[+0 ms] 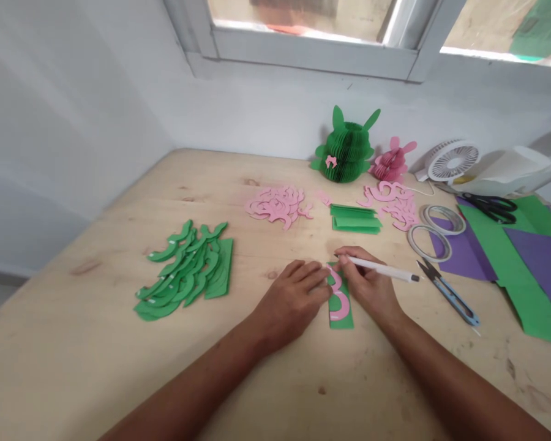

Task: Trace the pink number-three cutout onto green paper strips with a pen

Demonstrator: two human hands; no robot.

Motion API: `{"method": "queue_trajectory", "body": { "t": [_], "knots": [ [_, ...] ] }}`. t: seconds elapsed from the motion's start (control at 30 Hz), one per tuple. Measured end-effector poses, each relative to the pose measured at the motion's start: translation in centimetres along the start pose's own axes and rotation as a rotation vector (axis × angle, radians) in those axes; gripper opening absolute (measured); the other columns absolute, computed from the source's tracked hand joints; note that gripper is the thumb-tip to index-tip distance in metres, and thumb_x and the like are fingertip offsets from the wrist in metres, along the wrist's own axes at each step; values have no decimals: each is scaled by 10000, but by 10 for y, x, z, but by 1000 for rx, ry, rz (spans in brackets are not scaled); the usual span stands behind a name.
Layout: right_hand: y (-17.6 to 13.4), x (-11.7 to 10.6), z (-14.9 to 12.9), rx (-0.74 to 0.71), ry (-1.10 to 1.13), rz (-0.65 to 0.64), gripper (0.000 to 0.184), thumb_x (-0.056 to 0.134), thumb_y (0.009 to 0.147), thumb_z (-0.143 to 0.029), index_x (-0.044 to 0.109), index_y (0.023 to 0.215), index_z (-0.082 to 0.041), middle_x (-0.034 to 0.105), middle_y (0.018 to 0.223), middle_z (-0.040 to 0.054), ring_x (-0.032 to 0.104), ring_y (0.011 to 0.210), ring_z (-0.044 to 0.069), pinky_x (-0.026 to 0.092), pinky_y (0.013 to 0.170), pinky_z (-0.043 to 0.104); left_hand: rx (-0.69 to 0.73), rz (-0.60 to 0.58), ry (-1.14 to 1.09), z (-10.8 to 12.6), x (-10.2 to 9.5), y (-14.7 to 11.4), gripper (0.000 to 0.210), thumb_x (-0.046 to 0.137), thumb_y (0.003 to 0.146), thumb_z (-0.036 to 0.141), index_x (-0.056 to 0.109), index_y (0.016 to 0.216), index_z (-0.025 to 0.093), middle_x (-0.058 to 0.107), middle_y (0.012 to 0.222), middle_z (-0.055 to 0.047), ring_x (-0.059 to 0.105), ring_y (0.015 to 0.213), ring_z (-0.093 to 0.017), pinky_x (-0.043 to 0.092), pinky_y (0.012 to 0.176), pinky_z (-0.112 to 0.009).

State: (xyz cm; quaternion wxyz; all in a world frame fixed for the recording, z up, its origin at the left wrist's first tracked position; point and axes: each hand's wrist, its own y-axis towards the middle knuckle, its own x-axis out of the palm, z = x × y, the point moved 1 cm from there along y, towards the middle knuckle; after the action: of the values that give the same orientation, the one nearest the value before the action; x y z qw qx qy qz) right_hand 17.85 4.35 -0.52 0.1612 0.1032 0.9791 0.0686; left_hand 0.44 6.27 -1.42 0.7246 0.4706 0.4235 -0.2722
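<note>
My right hand (371,285) is closed around a white pen (386,267) with a dark end cap. The pen's tip sits close to the top of a narrow green paper strip (348,321). On that strip lies a curvy pink paper cutout (342,306), partly covered by my fingers. My left hand (296,300) lies flat from the left side, its fingertips pressing on the cutout and strip. Folded green paper strips (356,219) rest just beyond my hands.
Stacked green cutouts (188,266) lie left. Pink cutouts form a middle pile (278,205) and a right pile (397,205). Tape rolls (429,242), thread snips (450,294), black scissors (491,208) and coloured paper (491,251) lie right. Behind stand a green honeycomb-paper figure (346,153), a pink one (390,164) and a fan (452,160).
</note>
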Motion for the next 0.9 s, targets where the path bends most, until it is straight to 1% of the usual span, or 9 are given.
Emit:
{"method": "queue_trajectory", "body": {
  "t": [0.1,0.23,0.37,0.47,0.57,0.7,0.8,0.9],
  "knots": [
    [-1,0,-4,-49,-68,-19,171,553,870,-315,651,953,-202,716,807,46,672,725,174,536,632,272,0,-16,0,0,0,0,220,424,908,108,615,995,173,632,1167,-90,525,1162,-217,428,975,-408],
    [-2,-1,-5,-98,-151,-23,176,542,882,-306,655,976,-210,728,864,52,682,775,182,548,712,301,-8,-35,7,1,0,0,226,408,927,121,618,993,173,629,1171,-92,513,1190,-218,423,984,-405],
    [-3,-1,0,-120,-201,-52,177,538,888,-299,654,999,-223,726,933,58,692,849,197,548,760,322,-15,-35,12,1,1,-1,239,394,928,106,614,1000,165,600,1241,-103,488,1236,-223,407,1015,-410],
    [-4,-1,1,-122,-205,-68,184,533,894,-296,651,1017,-226,723,953,62,690,881,203,547,776,329,-9,-28,11,1,1,-2,253,390,926,105,609,1037,166,594,1256,-106,489,1240,-219,410,1017,-408],
    [-3,-1,-2,-120,-180,-60,179,540,888,-292,657,1004,-223,724,933,60,686,864,201,545,764,326,-9,-20,7,0,1,-2,261,391,919,102,612,1042,172,590,1264,-109,499,1233,-215,410,1019,-408],
    [0,-3,-5,-110,-109,21,175,534,884,-302,674,926,-205,711,914,59,659,827,190,533,739,317,-18,-23,2,1,1,-2,253,390,917,102,616,1005,173,599,1246,-110,505,1231,-214,404,1026,-412],
    [2,-4,-5,-50,-73,38,166,532,875,-304,656,885,-195,677,810,38,626,722,168,511,637,282,-23,-28,-1,1,1,-3,258,385,920,105,610,1025,176,602,1242,-105,503,1233,-214,398,1031,-412],
    [2,-3,-3,18,-32,23,114,562,846,-296,601,854,-190,604,695,-4,560,583,128,452,522,236,-27,-35,-4,1,1,-3,261,376,926,106,604,1032,176,595,1254,-101,496,1240,-216,386,1039,-414]
  ]
}}
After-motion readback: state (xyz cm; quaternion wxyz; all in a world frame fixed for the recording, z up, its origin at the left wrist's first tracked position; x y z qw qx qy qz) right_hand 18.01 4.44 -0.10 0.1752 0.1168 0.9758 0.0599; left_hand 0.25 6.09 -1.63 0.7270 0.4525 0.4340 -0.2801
